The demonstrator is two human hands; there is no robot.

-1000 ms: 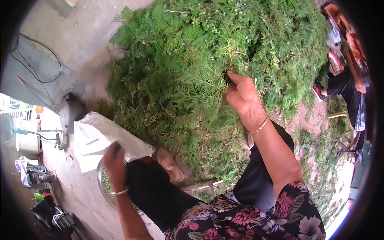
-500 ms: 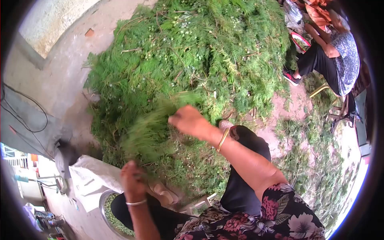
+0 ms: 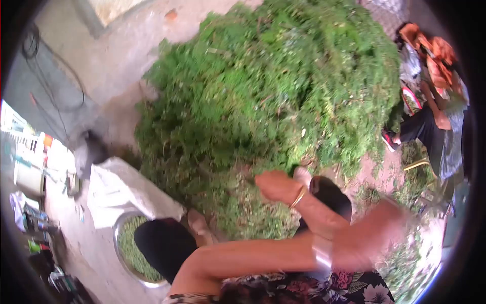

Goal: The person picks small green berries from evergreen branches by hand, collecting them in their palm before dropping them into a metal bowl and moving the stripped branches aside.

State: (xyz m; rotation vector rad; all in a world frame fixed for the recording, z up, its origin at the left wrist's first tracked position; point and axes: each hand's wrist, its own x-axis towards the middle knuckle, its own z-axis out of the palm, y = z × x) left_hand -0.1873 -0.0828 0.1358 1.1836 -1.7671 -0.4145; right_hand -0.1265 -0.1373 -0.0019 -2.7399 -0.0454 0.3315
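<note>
My right hand (image 3: 277, 186), with a gold bangle at its wrist, is held before the heap of green feathery branches (image 3: 273, 91). Its fingers are curled closed, and whatever they may hold is hidden. My left hand (image 3: 372, 235) is stretched across my body to the right, past my right forearm. Motion blurs it, so its fingers and anything in them cannot be made out. A silver bangle (image 3: 322, 256) shows on that wrist. Beside my left knee stands a metal basin (image 3: 119, 243) holding small green pieces (image 3: 135, 251).
A white sack (image 3: 119, 190) lies left of my feet. Another person (image 3: 430, 124) sits at the right edge, near a red-rimmed container (image 3: 406, 95) and orange cloth (image 3: 430, 50). Loose cuttings (image 3: 243, 213) cover the ground between my feet. Cables (image 3: 66, 96) run along the left wall.
My left hand has swung from the lower left across to the right. The blurred green branch between my hands is no longer seen there. The view has shifted, moving the heap and person rightward.
</note>
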